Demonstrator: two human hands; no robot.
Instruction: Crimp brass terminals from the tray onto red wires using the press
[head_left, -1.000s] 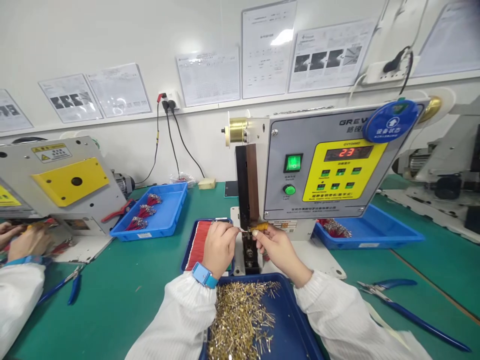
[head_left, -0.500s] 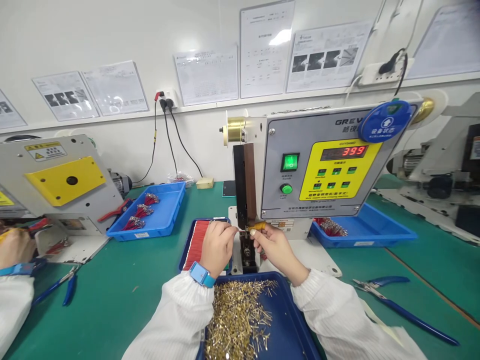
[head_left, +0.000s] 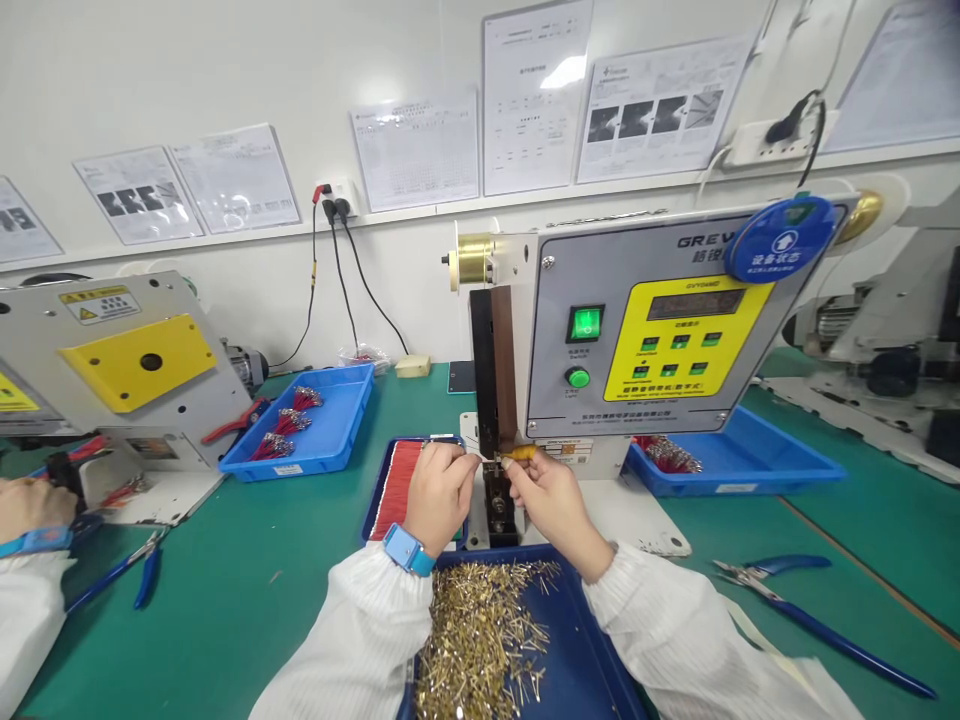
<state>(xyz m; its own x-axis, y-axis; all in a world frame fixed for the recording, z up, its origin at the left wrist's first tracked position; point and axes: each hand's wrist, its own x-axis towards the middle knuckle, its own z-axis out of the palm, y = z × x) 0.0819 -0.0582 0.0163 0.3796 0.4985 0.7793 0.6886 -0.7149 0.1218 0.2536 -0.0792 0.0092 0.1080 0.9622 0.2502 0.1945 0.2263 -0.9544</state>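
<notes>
Left hand (head_left: 439,495) and right hand (head_left: 547,500) both pinch a thin piece (head_left: 486,461) at the press die (head_left: 499,505). Gold terminals (head_left: 480,630) heaped near, red wires (head_left: 405,475) stacked left: seemingly much remains. Bundles (head_left: 289,425) lie far left.

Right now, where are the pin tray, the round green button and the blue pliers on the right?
pin tray (head_left: 574,650), head view, bare blue floor.
round green button (head_left: 578,378), head view, button face.
blue pliers (head_left: 825,632), head view, lower handle.
</notes>
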